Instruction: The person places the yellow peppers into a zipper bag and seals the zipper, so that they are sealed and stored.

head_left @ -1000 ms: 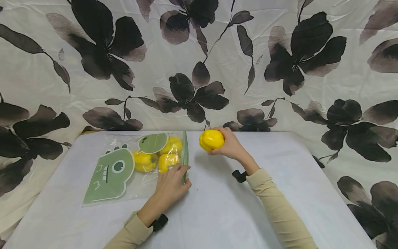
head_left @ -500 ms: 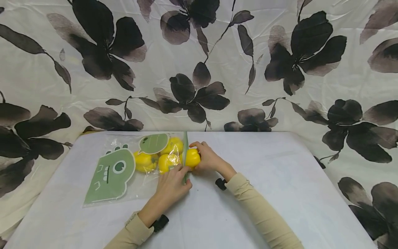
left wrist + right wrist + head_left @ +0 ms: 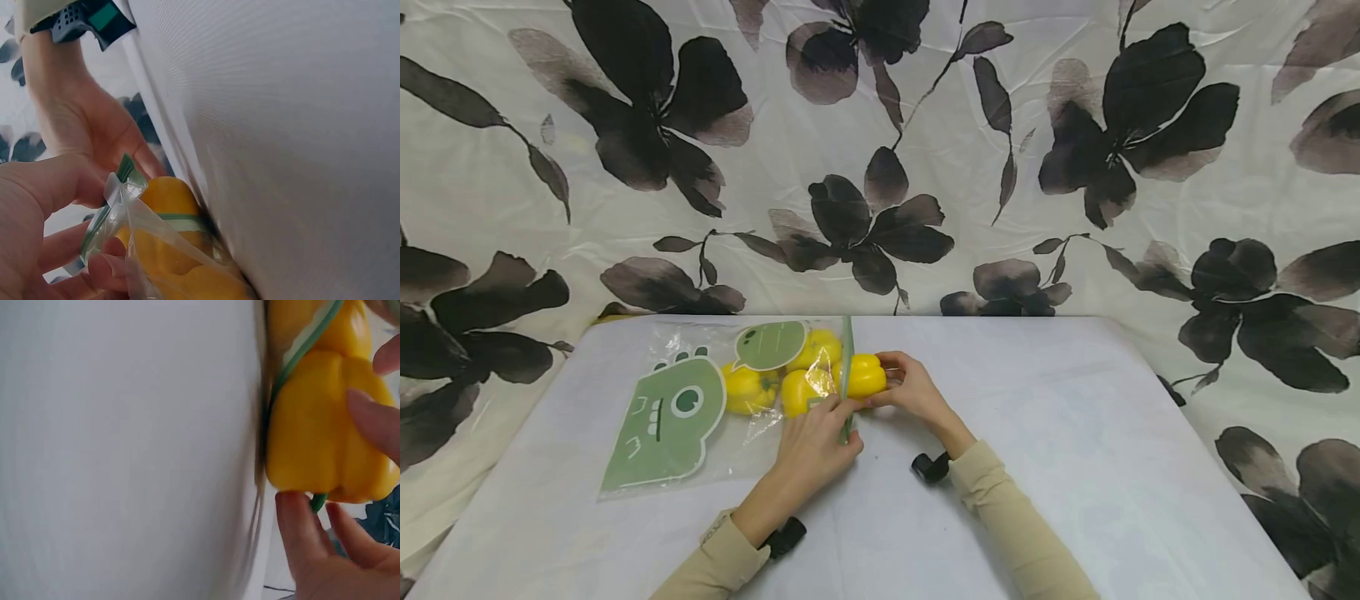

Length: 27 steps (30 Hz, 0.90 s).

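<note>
A clear zip bag [image 3: 752, 454] with green dinosaur print lies flat on the table, its mouth facing right. Inside are several yellow bell peppers [image 3: 748, 390]. My left hand [image 3: 816, 442] pinches the bag's near edge beside the green zip strip [image 3: 94, 234]. Another yellow bell pepper [image 3: 312, 425] sits partly in the mouth, its stem end sticking out to the right. My right hand [image 3: 917, 392] holds this pepper, thumb [image 3: 375, 422] along its side and fingertips [image 3: 290, 503] at the stem end. The pepper's inner part shows through the plastic.
A white cloth covers the table [image 3: 1037, 467]. Behind it hangs a floral curtain [image 3: 985, 167], close to the table's back edge. Each wrist wears a small black camera [image 3: 931, 468].
My right hand has brought the pepper leftward from beside the bag into its mouth, then shifted back toward the stem end. My left hand stays on the bag's edge.
</note>
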Each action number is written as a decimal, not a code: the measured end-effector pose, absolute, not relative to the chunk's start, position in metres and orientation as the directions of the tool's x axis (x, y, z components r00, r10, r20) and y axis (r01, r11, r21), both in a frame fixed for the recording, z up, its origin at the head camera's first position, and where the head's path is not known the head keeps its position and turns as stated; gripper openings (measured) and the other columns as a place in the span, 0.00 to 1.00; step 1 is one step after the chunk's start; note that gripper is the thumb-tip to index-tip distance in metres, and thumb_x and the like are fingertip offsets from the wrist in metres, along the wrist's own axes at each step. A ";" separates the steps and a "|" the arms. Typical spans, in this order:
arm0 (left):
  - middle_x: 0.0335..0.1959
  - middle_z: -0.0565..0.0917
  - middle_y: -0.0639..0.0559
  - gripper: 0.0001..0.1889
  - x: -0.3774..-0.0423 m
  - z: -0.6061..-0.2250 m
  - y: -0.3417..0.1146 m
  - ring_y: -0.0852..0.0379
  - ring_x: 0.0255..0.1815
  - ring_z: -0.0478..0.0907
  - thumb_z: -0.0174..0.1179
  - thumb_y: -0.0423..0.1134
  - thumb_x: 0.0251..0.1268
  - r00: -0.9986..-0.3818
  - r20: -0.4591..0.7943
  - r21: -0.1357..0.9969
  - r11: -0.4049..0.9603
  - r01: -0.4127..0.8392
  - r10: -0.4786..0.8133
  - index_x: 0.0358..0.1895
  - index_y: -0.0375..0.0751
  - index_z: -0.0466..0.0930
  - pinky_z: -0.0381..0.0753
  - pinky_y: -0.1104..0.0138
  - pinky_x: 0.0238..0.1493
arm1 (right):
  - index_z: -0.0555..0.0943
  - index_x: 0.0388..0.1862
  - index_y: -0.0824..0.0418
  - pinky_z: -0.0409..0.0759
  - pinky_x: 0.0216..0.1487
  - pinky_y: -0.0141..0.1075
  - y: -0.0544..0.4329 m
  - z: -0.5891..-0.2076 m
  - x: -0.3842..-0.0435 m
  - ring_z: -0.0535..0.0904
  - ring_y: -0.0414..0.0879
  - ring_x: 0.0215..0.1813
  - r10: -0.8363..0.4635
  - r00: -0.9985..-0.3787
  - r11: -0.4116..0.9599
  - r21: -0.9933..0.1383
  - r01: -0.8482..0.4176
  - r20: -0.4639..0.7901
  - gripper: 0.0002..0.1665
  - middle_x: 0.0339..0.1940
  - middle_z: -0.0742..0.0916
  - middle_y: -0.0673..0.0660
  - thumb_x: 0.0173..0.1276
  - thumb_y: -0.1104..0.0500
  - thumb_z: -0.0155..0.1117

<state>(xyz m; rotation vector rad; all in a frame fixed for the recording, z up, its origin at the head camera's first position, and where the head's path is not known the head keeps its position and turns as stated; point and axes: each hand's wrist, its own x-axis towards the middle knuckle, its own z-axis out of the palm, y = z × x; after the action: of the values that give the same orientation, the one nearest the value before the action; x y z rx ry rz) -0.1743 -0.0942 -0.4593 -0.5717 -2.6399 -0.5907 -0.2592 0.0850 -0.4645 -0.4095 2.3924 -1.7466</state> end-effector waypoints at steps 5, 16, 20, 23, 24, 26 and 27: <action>0.27 0.73 0.55 0.17 -0.175 -0.458 -0.093 0.60 0.16 0.60 0.70 0.36 0.48 -0.848 0.434 0.312 0.832 0.459 0.305 0.46 0.43 0.85 0.59 0.69 0.14 | 0.74 0.64 0.71 0.77 0.58 0.43 0.085 -0.468 -0.254 0.81 0.56 0.57 -0.216 -0.976 0.241 -0.970 -0.041 -0.013 0.39 0.59 0.82 0.64 0.52 0.66 0.77; 0.30 0.77 0.52 0.17 -0.176 -0.458 -0.092 0.58 0.17 0.64 0.69 0.35 0.48 -0.843 0.445 0.321 0.826 0.465 0.302 0.46 0.43 0.85 0.62 0.68 0.16 | 0.74 0.63 0.74 0.78 0.58 0.39 0.084 -0.468 -0.250 0.79 0.57 0.61 -0.235 -0.968 0.031 -0.996 0.079 -0.084 0.33 0.60 0.81 0.69 0.55 0.77 0.65; 0.32 0.78 0.51 0.16 -0.176 -0.459 -0.091 0.57 0.18 0.66 0.70 0.35 0.48 -0.842 0.444 0.319 0.824 0.468 0.306 0.44 0.42 0.85 0.63 0.69 0.17 | 0.74 0.66 0.70 0.75 0.61 0.40 0.083 -0.468 -0.249 0.77 0.55 0.64 -0.277 -0.954 0.012 -0.993 0.120 -0.119 0.32 0.63 0.80 0.66 0.59 0.75 0.59; 0.32 0.79 0.52 0.15 -0.177 -0.459 -0.091 0.58 0.19 0.66 0.70 0.35 0.49 -0.842 0.442 0.321 0.823 0.470 0.309 0.44 0.43 0.85 0.63 0.69 0.17 | 0.73 0.67 0.68 0.74 0.62 0.41 0.083 -0.468 -0.247 0.76 0.54 0.65 -0.310 -0.940 0.005 -0.989 0.146 -0.141 0.31 0.64 0.80 0.64 0.63 0.72 0.58; 0.32 0.78 0.52 0.15 -0.176 -0.459 -0.091 0.58 0.18 0.66 0.69 0.35 0.49 -0.844 0.439 0.322 0.823 0.467 0.307 0.44 0.43 0.85 0.63 0.69 0.17 | 0.73 0.67 0.69 0.74 0.62 0.41 0.082 -0.468 -0.247 0.77 0.53 0.64 -0.322 -0.936 0.001 -0.989 0.150 -0.142 0.30 0.63 0.80 0.65 0.64 0.71 0.58; 0.32 0.78 0.52 0.16 -0.176 -0.459 -0.091 0.59 0.18 0.64 0.69 0.35 0.49 -0.849 0.435 0.324 0.827 0.460 0.302 0.45 0.43 0.85 0.62 0.70 0.17 | 0.73 0.66 0.71 0.76 0.60 0.41 0.081 -0.468 -0.247 0.79 0.52 0.62 -0.337 -0.930 -0.005 -0.987 0.158 -0.147 0.29 0.62 0.80 0.66 0.64 0.71 0.57; 0.32 0.77 0.52 0.16 -0.176 -0.458 -0.091 0.59 0.17 0.64 0.69 0.35 0.49 -0.851 0.433 0.324 0.829 0.456 0.298 0.45 0.43 0.85 0.61 0.70 0.16 | 0.74 0.65 0.72 0.77 0.59 0.41 0.081 -0.468 -0.247 0.80 0.52 0.59 -0.341 -0.928 -0.011 -0.986 0.164 -0.151 0.28 0.61 0.81 0.67 0.64 0.72 0.56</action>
<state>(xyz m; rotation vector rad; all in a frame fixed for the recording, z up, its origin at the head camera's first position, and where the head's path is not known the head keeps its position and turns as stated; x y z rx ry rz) -0.1759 -0.0911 -0.4583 -0.5665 -2.6435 -0.5991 -0.2465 0.0810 -0.4676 -0.1834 1.9241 -2.0021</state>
